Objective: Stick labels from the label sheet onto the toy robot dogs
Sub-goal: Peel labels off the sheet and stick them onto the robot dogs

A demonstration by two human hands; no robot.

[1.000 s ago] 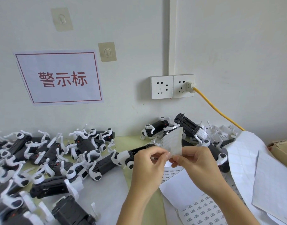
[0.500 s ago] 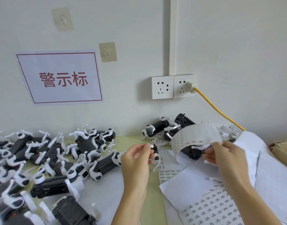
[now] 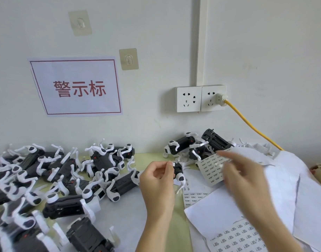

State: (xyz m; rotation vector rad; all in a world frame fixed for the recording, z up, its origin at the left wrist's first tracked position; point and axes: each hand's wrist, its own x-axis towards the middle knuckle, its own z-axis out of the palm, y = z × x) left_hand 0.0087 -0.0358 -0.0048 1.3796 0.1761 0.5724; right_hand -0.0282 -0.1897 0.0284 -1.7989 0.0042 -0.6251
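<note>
My left hand [image 3: 158,179] pinches a small white label [image 3: 173,163] between thumb and forefinger, right beside a black-and-white toy robot dog [image 3: 179,172] lying on the table. My right hand [image 3: 245,173] is motion-blurred and holds the right end of a curled label strip [image 3: 211,167], which hangs in front of a small heap of toy dogs [image 3: 210,141] by the wall. Several more toy dogs [image 3: 101,164] lie piled across the left of the table.
Printed label sheets [image 3: 237,237] and blank white backing sheets [image 3: 292,188] cover the right of the green table [image 3: 171,231]. A yellow cable [image 3: 250,126] runs from the wall socket [image 3: 201,98] down behind the papers. A cardboard box [image 3: 320,167] sits at the far right edge.
My hands, together on the strip a second ago, have parted. The left holds the peeled label near a dog; the right has swung the strip right, then lowered it.
</note>
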